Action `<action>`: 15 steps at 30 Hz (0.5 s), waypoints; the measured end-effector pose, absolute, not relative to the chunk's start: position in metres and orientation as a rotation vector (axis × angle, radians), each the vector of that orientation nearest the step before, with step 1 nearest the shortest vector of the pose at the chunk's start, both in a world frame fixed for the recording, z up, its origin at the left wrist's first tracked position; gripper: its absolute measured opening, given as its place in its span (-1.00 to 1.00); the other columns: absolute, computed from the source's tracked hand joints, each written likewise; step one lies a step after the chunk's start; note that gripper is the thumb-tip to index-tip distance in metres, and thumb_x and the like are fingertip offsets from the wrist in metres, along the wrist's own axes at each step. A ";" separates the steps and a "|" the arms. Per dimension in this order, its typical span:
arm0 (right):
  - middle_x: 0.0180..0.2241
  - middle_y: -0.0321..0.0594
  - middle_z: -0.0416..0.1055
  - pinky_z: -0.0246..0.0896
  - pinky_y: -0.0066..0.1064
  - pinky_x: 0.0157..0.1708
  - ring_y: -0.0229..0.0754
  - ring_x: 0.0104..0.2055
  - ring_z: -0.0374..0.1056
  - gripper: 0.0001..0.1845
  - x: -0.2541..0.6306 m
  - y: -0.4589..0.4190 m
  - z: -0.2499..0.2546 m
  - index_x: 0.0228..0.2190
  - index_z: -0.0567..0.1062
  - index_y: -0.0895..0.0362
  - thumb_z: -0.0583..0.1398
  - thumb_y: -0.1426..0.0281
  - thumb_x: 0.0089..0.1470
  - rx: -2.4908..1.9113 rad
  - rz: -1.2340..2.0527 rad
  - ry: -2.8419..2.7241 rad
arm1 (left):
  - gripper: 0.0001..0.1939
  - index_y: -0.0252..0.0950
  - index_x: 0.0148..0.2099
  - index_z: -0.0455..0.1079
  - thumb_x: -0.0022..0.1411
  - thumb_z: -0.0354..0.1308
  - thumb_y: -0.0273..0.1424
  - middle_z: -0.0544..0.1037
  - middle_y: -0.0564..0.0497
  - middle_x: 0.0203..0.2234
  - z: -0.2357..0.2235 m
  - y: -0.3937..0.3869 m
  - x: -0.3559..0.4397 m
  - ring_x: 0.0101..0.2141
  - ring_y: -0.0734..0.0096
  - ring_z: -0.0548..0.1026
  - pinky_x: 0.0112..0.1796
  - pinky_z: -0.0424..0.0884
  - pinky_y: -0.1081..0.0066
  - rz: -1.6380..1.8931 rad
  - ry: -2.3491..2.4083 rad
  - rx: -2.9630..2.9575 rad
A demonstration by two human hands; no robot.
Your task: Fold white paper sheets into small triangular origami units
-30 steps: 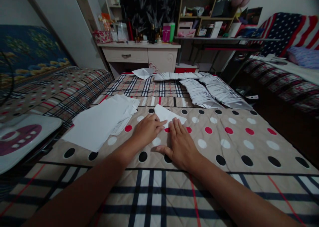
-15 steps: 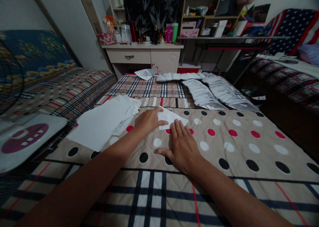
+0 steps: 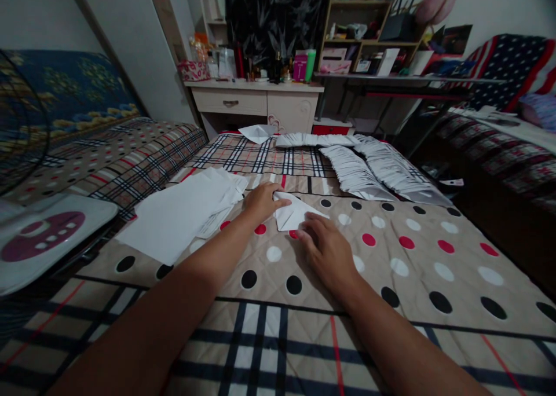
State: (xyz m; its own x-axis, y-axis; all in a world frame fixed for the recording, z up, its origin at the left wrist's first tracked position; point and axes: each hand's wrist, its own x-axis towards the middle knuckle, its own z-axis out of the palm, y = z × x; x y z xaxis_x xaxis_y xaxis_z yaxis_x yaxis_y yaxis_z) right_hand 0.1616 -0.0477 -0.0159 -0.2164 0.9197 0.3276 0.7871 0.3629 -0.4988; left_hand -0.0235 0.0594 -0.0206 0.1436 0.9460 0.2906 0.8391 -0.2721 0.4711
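Note:
A small folded white paper [image 3: 293, 213] lies on the polka-dot bedspread [image 3: 403, 257] in front of me. My left hand [image 3: 263, 201] pinches its left edge, fingers closed on the paper. My right hand [image 3: 326, 250] has curled fingers pressing on the paper's near right corner. A loose stack of flat white sheets [image 3: 182, 211] rests just left of my left hand.
Rows of folded white papers [image 3: 369, 167] fan out across the far right of the bed, with one more folded paper [image 3: 258, 132] at the far edge. A white and purple device [image 3: 41, 237] sits at the left. A dresser [image 3: 256, 101] and cluttered shelves stand beyond the bed.
My left hand slid up along the paper's left edge and took hold of it. My right hand went from flat to curled at the near corner. The paper's flap has lifted.

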 end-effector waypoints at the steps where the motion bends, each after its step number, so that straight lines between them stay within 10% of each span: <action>1: 0.08 0.03 0.38 0.21 -0.06 0.09 0.05 0.13 0.27 -0.68 0.164 -0.043 -0.018 -0.16 0.49 0.17 0.10 0.23 0.19 -1.479 0.301 -2.002 | -0.60 -0.21 -0.11 0.49 0.05 0.30 -0.11 0.56 -0.03 -0.23 -0.020 0.058 -0.025 -0.27 0.28 0.49 -0.24 0.36 0.33 0.814 1.762 2.172; 15: 0.05 -0.01 0.39 0.21 -0.03 0.04 0.12 0.08 0.25 -0.33 0.186 -0.002 -0.020 0.06 0.41 0.15 0.34 0.23 -0.11 -1.470 0.244 -2.082 | -0.66 -0.26 -0.18 0.51 -0.08 0.39 -0.38 0.60 0.01 -0.25 -0.011 0.026 -0.051 -0.24 0.31 0.52 -0.17 0.43 0.32 0.803 1.446 2.093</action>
State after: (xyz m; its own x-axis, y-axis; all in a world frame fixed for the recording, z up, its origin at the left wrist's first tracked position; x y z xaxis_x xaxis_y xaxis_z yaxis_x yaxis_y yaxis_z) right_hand 0.1861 -0.0022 -0.0204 -0.2307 0.9095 0.3458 0.8052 0.3780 -0.4570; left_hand -0.0509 0.0256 -0.0115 0.2732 0.9412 0.1990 0.6662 -0.3343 0.6666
